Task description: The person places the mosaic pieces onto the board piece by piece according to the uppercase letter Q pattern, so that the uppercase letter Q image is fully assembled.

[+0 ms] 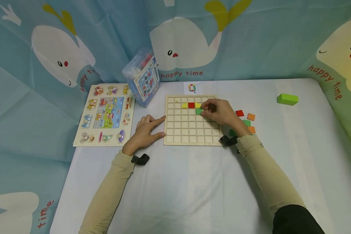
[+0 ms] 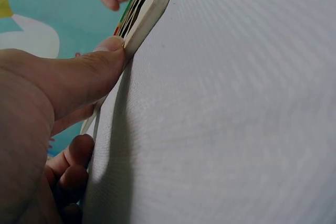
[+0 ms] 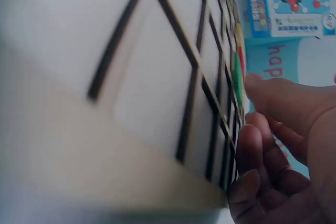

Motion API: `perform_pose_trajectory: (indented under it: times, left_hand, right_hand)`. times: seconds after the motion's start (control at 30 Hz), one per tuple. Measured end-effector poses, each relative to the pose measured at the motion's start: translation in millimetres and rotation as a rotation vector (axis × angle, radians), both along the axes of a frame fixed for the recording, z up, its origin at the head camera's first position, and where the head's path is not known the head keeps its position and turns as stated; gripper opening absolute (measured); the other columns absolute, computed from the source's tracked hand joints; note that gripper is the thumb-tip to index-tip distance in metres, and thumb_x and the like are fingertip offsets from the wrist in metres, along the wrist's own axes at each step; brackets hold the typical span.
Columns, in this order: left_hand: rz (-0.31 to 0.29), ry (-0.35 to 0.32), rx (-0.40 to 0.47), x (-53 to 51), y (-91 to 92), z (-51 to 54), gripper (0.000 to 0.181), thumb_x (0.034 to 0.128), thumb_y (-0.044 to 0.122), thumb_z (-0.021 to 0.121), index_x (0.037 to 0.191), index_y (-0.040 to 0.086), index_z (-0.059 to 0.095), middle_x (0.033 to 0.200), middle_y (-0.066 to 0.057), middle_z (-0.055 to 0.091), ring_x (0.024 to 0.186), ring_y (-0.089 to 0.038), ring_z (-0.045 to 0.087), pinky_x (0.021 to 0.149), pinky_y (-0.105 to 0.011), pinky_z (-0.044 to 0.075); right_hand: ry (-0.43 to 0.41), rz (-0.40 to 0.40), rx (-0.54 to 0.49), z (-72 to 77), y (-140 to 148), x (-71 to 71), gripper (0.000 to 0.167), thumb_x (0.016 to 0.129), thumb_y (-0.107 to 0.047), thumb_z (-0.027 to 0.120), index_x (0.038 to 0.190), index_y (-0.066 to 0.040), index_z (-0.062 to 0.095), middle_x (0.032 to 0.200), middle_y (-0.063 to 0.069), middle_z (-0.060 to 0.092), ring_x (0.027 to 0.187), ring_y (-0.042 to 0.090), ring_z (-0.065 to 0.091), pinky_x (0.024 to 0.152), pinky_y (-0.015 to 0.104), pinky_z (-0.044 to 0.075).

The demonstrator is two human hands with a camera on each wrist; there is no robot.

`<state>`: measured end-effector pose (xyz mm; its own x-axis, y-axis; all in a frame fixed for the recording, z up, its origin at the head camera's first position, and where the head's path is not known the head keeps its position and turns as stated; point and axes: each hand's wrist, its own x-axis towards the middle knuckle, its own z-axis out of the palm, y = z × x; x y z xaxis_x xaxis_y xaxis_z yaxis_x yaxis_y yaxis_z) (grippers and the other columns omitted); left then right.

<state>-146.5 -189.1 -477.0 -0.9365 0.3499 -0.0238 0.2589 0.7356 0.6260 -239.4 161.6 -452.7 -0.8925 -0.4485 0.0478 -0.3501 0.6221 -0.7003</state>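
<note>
A square wooden grid board [image 1: 179,132] lies on the table. My left hand [image 1: 146,131] touches its left edge with thumb and index finger spread apart; in the left wrist view the thumb [image 2: 86,74] presses against the rim. Over the board's upper right is my right hand [image 1: 220,112], fingers bent, its thumb close beside a green tile [image 1: 198,111]. That tile lies in a cell below a yellow tile [image 1: 198,105], partly covered by the fingers. A red tile [image 1: 191,105] and another yellow piece [image 1: 184,105] sit to their left. I see nothing held in the right hand.
Loose red [image 1: 240,113], orange [image 1: 251,117] and green tiles [image 1: 247,123] lie right of the board. Behind it is a small pattern card [image 1: 192,88]. A picture puzzle board [image 1: 125,97] and a clear box [image 1: 143,78] stand left; a green block [image 1: 287,99] lies far right.
</note>
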Motion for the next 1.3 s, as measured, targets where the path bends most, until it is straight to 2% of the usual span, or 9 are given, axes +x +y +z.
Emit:
perform_pose_trajectory:
  times: [0.13, 0.3, 0.57, 0.73, 1.0, 1.3]
  left_hand:
    - [0.003, -0.012, 0.001, 0.4, 0.4, 0.2, 0.072, 0.0976, 0.033, 0.078, 0.162, 0.021, 0.048, 0.11, -0.01, 0.049, 0.094, -0.024, 0.035, 0.087, -0.04, 0.025]
    - [-0.002, 0.001, -0.005, 0.1, 1.5, -0.1, 0.072, 0.0971, 0.034, 0.079, 0.161, 0.02, 0.048, 0.109, -0.011, 0.049, 0.095, -0.025, 0.035, 0.086, -0.041, 0.027]
    - [0.001, 0.003, -0.003, 1.2, -0.3, -1.1, 0.072, 0.0967, 0.034, 0.079, 0.161, 0.02, 0.049, 0.107, -0.011, 0.048, 0.094, -0.025, 0.035, 0.085, -0.04, 0.026]
    - [0.007, -0.012, -0.012, 0.8, 0.0, -0.8, 0.072, 0.0977, 0.037, 0.078, 0.162, 0.022, 0.048, 0.108, -0.009, 0.046, 0.095, -0.025, 0.034, 0.084, -0.039, 0.026]
    - [0.0, 0.001, -0.009, 0.0, -0.5, -2.5, 0.072, 0.0975, 0.036, 0.078, 0.161, 0.021, 0.048, 0.107, -0.01, 0.046, 0.095, -0.025, 0.035, 0.085, -0.04, 0.026]
    - [-0.005, 0.011, 0.0, 0.5, 0.2, -1.6, 0.072, 0.0972, 0.034, 0.078, 0.161, 0.02, 0.049, 0.106, -0.01, 0.046, 0.094, -0.025, 0.034, 0.084, -0.04, 0.026]
  right_hand:
    - [0.018, -0.044, -0.02, 6.0, 16, 5.9, 0.025, 0.099, -0.016, 0.077, 0.119, -0.001, 0.075, 0.102, 0.015, 0.072, 0.09, 0.027, 0.065, 0.078, 0.024, 0.048]
    - [0.011, -0.108, 0.03, 16.3, 43, 15.7, 0.022, 0.099, -0.017, 0.077, 0.117, -0.004, 0.076, 0.1, 0.012, 0.072, 0.09, 0.024, 0.065, 0.075, 0.022, 0.047]
    - [-0.026, -0.129, 0.119, 29.1, 89, 32.2, 0.022, 0.098, -0.02, 0.079, 0.112, -0.004, 0.078, 0.096, 0.011, 0.073, 0.084, 0.02, 0.061, 0.068, 0.02, 0.046]
    - [-0.032, -0.173, 0.182, 34.6, 113, 40.0, 0.02, 0.096, -0.019, 0.08, 0.111, -0.005, 0.079, 0.097, 0.01, 0.074, 0.084, 0.014, 0.062, 0.067, 0.022, 0.046]
    - [-0.049, -0.214, 0.236, 29.2, 139, 47.0, 0.017, 0.096, -0.018, 0.08, 0.11, -0.008, 0.08, 0.095, 0.008, 0.073, 0.086, 0.016, 0.059, 0.072, 0.025, 0.043]
    - [-0.085, -0.232, 0.266, 24.4, 148, 48.9, 0.024, 0.096, -0.017, 0.079, 0.115, -0.002, 0.078, 0.098, 0.012, 0.074, 0.092, 0.025, 0.061, 0.074, 0.024, 0.044]
